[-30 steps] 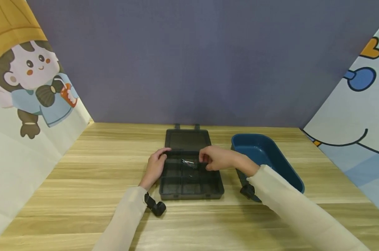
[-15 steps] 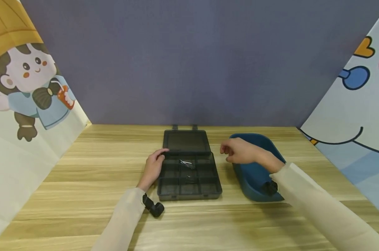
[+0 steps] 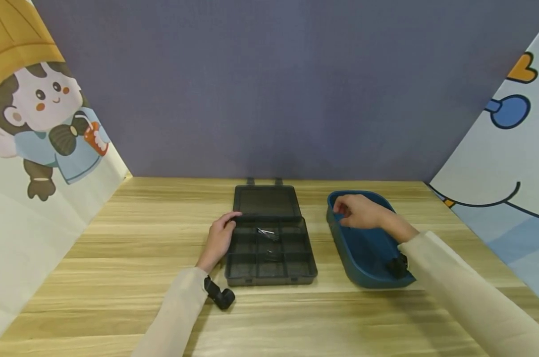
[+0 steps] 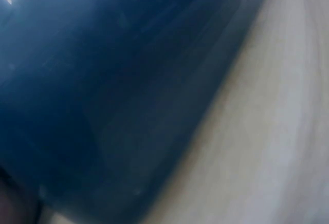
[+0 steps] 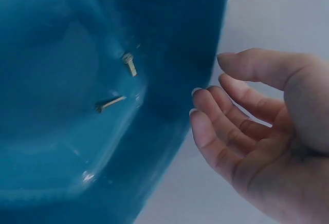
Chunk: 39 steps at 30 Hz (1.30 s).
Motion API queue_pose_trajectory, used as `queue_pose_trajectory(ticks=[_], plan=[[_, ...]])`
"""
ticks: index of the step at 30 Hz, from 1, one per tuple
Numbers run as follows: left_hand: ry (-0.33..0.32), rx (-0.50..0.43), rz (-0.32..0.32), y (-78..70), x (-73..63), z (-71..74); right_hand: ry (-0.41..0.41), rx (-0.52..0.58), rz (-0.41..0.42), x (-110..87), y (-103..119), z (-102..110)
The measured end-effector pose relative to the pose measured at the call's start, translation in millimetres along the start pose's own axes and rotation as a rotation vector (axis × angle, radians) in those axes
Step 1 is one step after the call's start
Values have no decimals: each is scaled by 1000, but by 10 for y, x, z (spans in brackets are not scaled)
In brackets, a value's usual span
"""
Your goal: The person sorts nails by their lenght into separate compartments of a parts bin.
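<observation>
On the table lies a dark translucent compartment box [image 3: 271, 258], its lid [image 3: 266, 202] folded back. Several thin silvery pieces [image 3: 267, 234] sit in a middle compartment. My left hand [image 3: 218, 239] rests along the box's left side, fingers reaching to the hinge edge. To the right, my right hand [image 3: 360, 212] hovers over the blue bin [image 3: 350, 258], fingers loosely bent. The right wrist view shows nothing between those fingers, which overlap the bin's rim. Inside the bin there lie two small screws, one upper [image 5: 129, 64] and one lower [image 5: 110, 104].
The wood-grain table [image 3: 162, 213] ends at a grey-purple panel [image 3: 269, 89] behind the box. Printed cartoon panels stand at left and right. In the left wrist view, a dark blue surface [image 4: 103, 80] fills most of the picture.
My right hand has moved right, from over the compartment box to over the blue bin. The left hand has stayed at the box's left side.
</observation>
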<state>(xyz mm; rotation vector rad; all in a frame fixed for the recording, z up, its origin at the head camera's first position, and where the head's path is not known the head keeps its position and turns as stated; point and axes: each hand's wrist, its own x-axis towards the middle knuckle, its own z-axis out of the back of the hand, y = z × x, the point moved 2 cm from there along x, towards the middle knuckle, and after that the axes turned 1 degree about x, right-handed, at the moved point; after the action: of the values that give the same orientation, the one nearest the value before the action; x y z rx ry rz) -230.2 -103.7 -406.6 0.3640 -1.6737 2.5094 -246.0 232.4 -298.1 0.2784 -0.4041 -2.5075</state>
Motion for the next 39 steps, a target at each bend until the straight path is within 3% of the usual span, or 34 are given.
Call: queue_pose_trajectory(ticks=[7, 16, 29, 35, 39], plan=[[-1, -16, -4, -4, -6, -12, 3, 7, -60, 29, -217, -39], [4, -34, -17, -30, -22, -37, 96, 26, -87, 76, -380, -160], [1, -25, -32, -32, -16, -37, 188, 3, -127, 101, -449, -352], [-7, -15, -32, -25, -12, -15, 185, -15, -130, 146, -443, -385], [-10, -16, -31, -14, -10, -1, 163, -33, -90, 166, -436, -399]])
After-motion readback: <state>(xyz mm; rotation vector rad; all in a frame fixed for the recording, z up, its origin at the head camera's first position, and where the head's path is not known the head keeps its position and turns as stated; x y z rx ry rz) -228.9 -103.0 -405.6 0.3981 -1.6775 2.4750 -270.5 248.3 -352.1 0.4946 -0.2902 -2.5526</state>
